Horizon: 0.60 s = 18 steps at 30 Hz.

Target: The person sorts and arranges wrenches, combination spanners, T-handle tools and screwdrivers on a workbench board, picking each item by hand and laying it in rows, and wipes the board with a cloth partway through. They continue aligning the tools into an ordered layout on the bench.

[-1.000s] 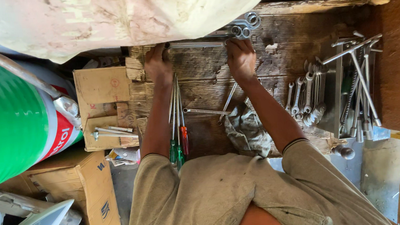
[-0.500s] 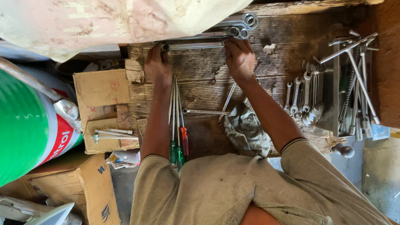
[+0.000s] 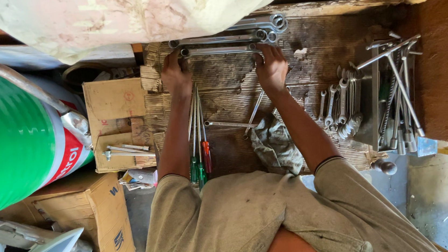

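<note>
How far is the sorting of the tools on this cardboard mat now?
Done, it seems: three long wrenches lie in a row at the top. In hand: the left hand and right hand hold another long wrench by its ends. Left: two loose wrenches and the screwdrivers.

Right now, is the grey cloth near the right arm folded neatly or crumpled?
Crumpled. The grey cloth lies bunched in uneven wrinkles on the corrugated cardboard mat, with no flat folded edges.

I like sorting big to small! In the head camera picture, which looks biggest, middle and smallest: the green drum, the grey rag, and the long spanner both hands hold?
1. Green drum, though it sits nearest the camera.
2. Grey rag.
3. Long spanner, longer than the rag, but thin.
</note>
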Tool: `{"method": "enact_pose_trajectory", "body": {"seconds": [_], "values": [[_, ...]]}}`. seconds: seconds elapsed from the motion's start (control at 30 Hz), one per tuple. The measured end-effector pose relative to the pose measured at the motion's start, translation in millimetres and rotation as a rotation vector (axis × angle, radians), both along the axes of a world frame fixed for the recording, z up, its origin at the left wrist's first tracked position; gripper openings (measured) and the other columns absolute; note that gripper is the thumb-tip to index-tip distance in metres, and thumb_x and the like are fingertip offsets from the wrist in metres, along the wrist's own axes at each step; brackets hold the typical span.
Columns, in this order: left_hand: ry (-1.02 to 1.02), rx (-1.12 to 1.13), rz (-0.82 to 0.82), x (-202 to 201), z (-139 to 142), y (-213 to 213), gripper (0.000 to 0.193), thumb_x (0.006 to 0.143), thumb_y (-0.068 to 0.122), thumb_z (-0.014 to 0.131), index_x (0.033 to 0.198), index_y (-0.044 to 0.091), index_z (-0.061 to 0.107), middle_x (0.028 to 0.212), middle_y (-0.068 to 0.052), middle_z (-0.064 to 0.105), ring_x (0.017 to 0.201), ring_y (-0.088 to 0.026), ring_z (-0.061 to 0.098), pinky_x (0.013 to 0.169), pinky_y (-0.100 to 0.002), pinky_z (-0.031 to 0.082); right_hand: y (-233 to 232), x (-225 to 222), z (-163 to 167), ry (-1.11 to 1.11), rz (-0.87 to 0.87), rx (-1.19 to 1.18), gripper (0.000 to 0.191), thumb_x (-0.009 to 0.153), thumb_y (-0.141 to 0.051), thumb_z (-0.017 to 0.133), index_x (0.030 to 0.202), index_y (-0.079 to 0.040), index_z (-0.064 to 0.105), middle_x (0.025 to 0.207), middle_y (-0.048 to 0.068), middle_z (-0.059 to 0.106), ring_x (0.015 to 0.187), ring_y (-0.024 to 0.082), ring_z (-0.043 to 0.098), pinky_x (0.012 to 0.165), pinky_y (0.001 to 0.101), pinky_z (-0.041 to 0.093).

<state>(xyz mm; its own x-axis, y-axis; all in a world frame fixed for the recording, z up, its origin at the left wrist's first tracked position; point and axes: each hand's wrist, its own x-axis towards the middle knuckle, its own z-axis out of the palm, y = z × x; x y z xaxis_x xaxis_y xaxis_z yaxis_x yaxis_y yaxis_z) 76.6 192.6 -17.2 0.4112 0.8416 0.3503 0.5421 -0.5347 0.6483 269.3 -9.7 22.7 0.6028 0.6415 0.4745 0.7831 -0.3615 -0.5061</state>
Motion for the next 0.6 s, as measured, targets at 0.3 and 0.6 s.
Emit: {"method": "enact_pose_trajectory", "body": {"seconds": [0.3, 0.6], "values": [[0.265, -0.307, -0.357, -41.6, 17.2, -97.7, 0.008, 0.096, 0.015, 0.074, 0.103, 0.015, 0.077, 0.116, -0.012, 0.070, 0.096, -0.027, 0.072, 0.071, -0.036, 0.065, -120.6, -22.5, 0.8, 0.067, -0.262, -0.082, 0.019, 0.085, -0.002, 0.074, 0.101, -0.011, 0.079, 0.099, 0.012, 0.078, 0.086, 0.030, 0.075, 0.075, 0.0419, 0.061], [0.429, -0.006, -0.806, -65.3, 10.0, -200.4, 0.049, 0.065, 0.010, 0.083, 0.113, 0.012, 0.074, 0.118, -0.011, 0.066, 0.119, -0.035, 0.059, 0.106, -0.051, 0.046, -227.9, -77.4, -32.8, 0.282, -0.359, -0.287, 0.024, 0.084, -0.009, 0.079, 0.107, -0.008, 0.075, 0.090, 0.016, 0.076, 0.080, 0.037, 0.072, 0.068, 0.0489, 0.056]]}}
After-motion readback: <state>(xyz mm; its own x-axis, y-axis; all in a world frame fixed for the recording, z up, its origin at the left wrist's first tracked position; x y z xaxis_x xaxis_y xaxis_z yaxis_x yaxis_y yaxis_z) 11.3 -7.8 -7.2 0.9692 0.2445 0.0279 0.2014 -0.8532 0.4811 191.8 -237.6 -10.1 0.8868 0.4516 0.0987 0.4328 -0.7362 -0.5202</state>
